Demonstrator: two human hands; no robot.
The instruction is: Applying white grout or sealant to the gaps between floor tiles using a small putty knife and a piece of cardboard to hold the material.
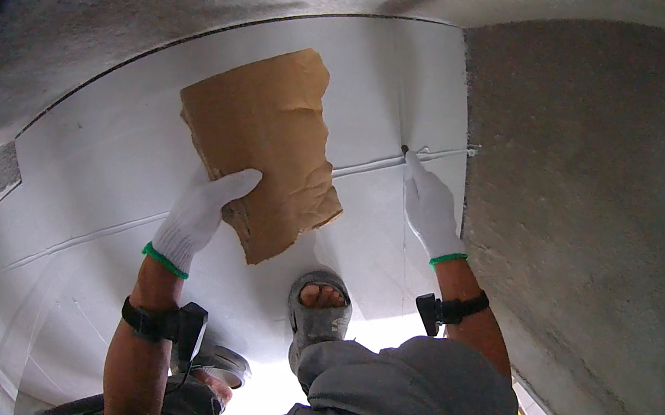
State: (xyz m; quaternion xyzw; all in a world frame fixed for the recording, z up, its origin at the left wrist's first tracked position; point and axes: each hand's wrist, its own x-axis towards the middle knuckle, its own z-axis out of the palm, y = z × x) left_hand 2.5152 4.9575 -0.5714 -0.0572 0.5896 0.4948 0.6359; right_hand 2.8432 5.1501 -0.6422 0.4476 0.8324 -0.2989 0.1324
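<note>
The left hand grasps the cardboard by its edge, probably to leave the tile joint reachable for the right hand, whose grip I cannot tell.

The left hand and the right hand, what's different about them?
The left hand grips the brown cardboard, thumb on top; the right hand holds none of it and has its fingertips by a small dark thing near a white line. The right hand reaches farther forward than the left hand. Both wear white gloves with green cuffs, with a black strap near each wrist.
</note>
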